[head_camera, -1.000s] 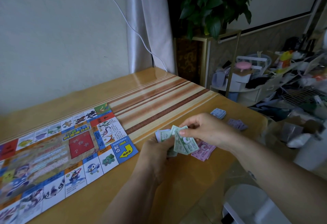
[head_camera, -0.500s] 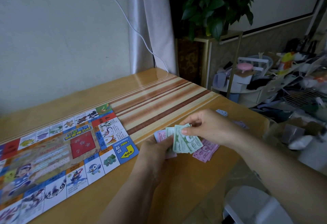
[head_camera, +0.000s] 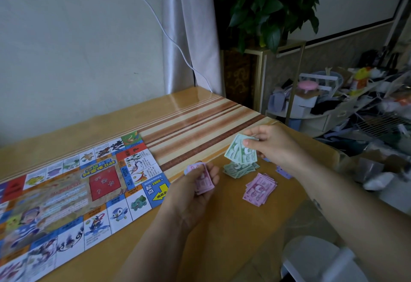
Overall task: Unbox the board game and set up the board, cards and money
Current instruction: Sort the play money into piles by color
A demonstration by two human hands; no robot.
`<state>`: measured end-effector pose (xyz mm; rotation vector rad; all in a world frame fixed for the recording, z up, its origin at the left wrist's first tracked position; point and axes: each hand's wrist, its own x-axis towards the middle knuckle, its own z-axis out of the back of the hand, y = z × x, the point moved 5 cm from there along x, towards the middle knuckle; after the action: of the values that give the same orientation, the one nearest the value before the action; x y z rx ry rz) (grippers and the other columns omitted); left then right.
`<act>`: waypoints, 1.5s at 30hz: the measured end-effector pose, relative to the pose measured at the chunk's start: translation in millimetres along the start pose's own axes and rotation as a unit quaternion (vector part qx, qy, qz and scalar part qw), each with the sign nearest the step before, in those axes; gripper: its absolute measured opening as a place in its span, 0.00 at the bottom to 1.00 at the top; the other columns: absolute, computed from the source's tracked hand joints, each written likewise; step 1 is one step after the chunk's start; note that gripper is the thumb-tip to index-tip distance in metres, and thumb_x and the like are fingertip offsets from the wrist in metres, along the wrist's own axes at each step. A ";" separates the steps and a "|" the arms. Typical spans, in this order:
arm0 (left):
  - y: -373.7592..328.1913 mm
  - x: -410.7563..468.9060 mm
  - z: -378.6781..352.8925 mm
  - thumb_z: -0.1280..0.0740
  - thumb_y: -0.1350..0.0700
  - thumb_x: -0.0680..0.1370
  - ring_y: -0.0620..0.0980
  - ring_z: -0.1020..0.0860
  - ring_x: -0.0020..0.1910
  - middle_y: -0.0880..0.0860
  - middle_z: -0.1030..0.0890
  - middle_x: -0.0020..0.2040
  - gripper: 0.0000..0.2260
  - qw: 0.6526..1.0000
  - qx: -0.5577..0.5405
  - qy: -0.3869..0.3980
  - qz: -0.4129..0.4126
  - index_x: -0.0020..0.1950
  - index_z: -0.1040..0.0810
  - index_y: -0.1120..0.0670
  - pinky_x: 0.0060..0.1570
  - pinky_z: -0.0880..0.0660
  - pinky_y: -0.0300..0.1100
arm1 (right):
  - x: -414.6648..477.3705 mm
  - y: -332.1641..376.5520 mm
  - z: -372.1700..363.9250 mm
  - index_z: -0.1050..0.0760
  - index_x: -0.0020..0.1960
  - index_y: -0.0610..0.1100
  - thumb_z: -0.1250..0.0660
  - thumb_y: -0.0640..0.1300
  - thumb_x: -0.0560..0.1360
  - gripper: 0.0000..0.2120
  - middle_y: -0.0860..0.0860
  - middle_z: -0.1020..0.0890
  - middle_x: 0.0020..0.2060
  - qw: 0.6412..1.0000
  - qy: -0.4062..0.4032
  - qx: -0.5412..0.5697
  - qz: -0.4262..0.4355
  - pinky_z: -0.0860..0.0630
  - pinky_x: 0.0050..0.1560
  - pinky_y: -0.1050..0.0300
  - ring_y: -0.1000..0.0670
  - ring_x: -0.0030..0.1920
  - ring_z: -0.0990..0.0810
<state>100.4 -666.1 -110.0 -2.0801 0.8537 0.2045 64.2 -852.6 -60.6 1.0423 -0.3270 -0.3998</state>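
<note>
The colourful game board (head_camera: 66, 192) lies unfolded on the left of the wooden table (head_camera: 200, 126). My left hand (head_camera: 195, 190) holds a small stack of pink play notes (head_camera: 203, 179) just right of the board's corner. My right hand (head_camera: 273, 143) pinches several green notes (head_camera: 240, 152) above a green pile (head_camera: 239, 169) on the table. A pink pile (head_camera: 260, 189) lies in front of the green one. Small blue-violet cards (head_camera: 283, 171) show partly under my right wrist.
A white stool (head_camera: 315, 259) stands below the table's near right corner. Beyond the table's right edge are a plant (head_camera: 271, 7) on a gold-framed stand and cluttered shelves (head_camera: 333, 103). A white cable (head_camera: 169, 36) hangs down the wall beside a curtain.
My hands have separated. The right hand has lifted the green notes away to the right above the green pile; the left hand keeps the pink notes. The view has shifted slightly.
</note>
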 end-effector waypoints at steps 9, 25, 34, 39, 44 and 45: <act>2.1 -3.0 -0.4 0.42 0.65 0.80 0.55 0.20 0.45 0.61 0.20 0.45 0.09 0.998 -0.059 -0.021 0.021 0.57 0.27 0.66 0.43 0.23 0.46 | 10.5 -17.8 -32.7 0.22 0.56 0.48 0.35 0.49 0.77 0.10 0.50 0.18 0.53 0.981 -0.060 -0.185 -0.015 0.23 0.53 0.47 0.48 0.52 0.20; 5.7 -3.3 -2.1 0.39 0.68 0.78 0.47 0.18 0.36 0.58 0.17 0.41 0.10 0.991 0.120 0.052 -0.013 0.57 0.24 0.61 0.31 0.21 0.36 | -10.5 13.7 -31.9 0.23 0.45 0.49 0.37 0.59 0.76 0.13 0.57 0.22 0.39 0.991 -0.018 -0.106 0.083 0.25 0.44 0.58 0.57 0.43 0.23; 9.0 -15.1 -7.0 0.37 0.64 0.78 0.48 0.17 0.34 0.56 0.16 0.37 0.06 0.984 0.168 0.060 -0.014 0.52 0.23 0.59 0.33 0.20 0.39 | -27.9 15.5 -31.2 0.22 0.38 0.50 0.28 0.47 0.72 0.06 0.52 0.17 0.37 0.987 0.099 -0.109 0.068 0.23 0.43 0.59 0.53 0.40 0.19; 10.6 -17.6 -3.9 0.46 0.68 0.80 0.54 0.16 0.37 0.62 0.16 0.43 0.13 0.996 0.051 0.054 0.052 0.58 0.26 0.59 0.34 0.18 0.45 | -36.5 -2.6 -10.0 0.24 0.52 0.52 0.32 0.44 0.76 0.06 0.53 0.17 0.40 0.992 0.029 -0.110 0.045 0.23 0.43 0.58 0.55 0.41 0.19; 19.0 -18.7 -2.9 0.46 0.69 0.80 0.54 0.16 0.38 0.61 0.16 0.43 0.13 0.994 0.073 0.064 0.050 0.60 0.28 0.59 0.36 0.19 0.45 | -52.4 -26.3 -11.1 0.22 0.51 0.50 0.32 0.44 0.75 0.05 0.58 0.24 0.30 0.972 -0.055 -0.216 0.067 0.25 0.48 0.52 0.54 0.38 0.22; 19.9 -18.9 -3.3 0.45 0.69 0.80 0.53 0.16 0.38 0.61 0.16 0.43 0.13 0.994 0.077 0.066 0.048 0.60 0.28 0.59 0.36 0.19 0.45 | -54.6 -29.1 -11.7 0.22 0.50 0.50 0.31 0.45 0.74 0.05 0.59 0.26 0.30 0.962 -0.065 -0.253 0.076 0.27 0.51 0.52 0.54 0.40 0.23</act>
<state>73.0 -667.2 -112.9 -1.9266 1.0179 0.0493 16.6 -831.0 -95.6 0.4877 -0.3951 -0.3872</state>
